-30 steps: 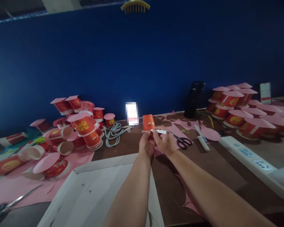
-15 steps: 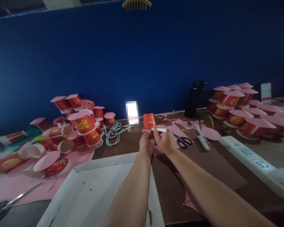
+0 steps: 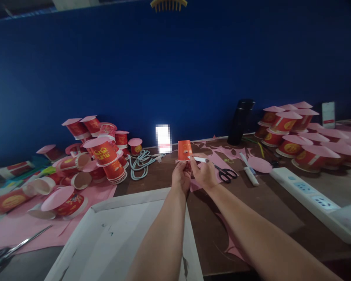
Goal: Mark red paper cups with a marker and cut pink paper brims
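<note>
A red paper cup (image 3: 184, 150) with small gold markings is upside down in front of me. My left hand (image 3: 180, 176) grips its lower edge, the fingers partly hidden behind the hand itself. In my right hand (image 3: 204, 174) is a white marker (image 3: 201, 159) with a dark end, held nearly level. Its left end meets the lower right side of the cup, and the exact contact is too small to make out. Just right of that hand lie black-handled scissors (image 3: 227, 175) on pink paper scraps (image 3: 222, 152).
Red cups with pink paper discs (image 3: 102, 151) are heaped at left; more disc-topped cups (image 3: 286, 121) stack at right. A white tray (image 3: 105, 202), coiled cable (image 3: 140, 166), black flask (image 3: 240, 123), glue stick (image 3: 250, 176) and power strip (image 3: 310, 199) surround my arms.
The cup has shifted very slightly to the right in my left hand's grip. My right hand still holds the marker against the cup, almost unmoved.
</note>
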Demonstrator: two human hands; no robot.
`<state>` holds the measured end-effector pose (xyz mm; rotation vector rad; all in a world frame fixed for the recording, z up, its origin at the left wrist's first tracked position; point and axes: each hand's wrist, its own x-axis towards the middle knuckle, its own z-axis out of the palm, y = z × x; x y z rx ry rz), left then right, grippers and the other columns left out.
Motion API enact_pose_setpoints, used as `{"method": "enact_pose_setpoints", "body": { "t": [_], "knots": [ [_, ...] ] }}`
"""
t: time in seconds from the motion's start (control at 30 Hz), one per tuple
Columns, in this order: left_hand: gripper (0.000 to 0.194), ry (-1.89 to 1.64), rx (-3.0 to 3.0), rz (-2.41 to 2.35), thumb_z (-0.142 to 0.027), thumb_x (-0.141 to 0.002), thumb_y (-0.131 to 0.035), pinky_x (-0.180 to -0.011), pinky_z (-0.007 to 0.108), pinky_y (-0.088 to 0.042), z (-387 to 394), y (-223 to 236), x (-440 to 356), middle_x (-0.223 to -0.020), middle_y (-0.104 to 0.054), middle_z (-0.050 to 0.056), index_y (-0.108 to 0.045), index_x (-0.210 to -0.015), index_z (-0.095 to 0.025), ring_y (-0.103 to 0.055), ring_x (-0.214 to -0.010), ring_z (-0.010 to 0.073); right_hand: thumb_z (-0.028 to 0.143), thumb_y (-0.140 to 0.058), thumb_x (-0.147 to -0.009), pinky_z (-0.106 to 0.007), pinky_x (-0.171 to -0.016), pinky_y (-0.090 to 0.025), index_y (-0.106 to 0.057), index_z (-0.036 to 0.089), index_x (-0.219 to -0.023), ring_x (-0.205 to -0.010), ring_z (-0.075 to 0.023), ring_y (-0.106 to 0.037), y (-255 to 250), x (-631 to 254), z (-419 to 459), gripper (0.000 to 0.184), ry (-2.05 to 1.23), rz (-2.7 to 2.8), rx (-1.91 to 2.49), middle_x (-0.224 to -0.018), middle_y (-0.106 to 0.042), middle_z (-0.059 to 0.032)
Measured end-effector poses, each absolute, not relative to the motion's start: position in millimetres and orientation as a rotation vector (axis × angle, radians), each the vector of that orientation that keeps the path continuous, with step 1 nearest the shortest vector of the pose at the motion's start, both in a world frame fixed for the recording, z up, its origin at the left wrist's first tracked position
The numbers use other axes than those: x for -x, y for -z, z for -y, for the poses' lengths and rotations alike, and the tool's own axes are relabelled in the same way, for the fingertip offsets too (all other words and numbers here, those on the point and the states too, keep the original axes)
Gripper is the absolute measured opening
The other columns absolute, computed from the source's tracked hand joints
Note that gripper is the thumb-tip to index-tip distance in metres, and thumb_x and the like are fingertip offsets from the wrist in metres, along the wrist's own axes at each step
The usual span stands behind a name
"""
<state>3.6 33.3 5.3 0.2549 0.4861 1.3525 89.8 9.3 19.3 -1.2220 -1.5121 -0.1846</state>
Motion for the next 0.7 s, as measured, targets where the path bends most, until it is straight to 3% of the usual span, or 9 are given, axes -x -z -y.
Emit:
{"method": "enact_pose_setpoints", "body": {
  "t": [0.7],
  "knots": [
    [0.008, -1.317, -0.248, -0.538, -0.005, -0.069, -0.062, -0.069, 0.022, -0.046, -34.8, -3.3, -1.2, -0.065, -0.062, 0.003, -0.059, -0.069, -0.012, -0.06, -0.061, 0.0098, 0.03, -0.048, -0.089, -0.036, -0.077, -0.05, -0.062, 0.018, -0.091, -0.085, -0.0216, -0.064, -20.2, -89.2, -8.3, 0.019, 0.18, 1.474, 1.25, -0.09, -0.069, -0.0086]
  ]
}}
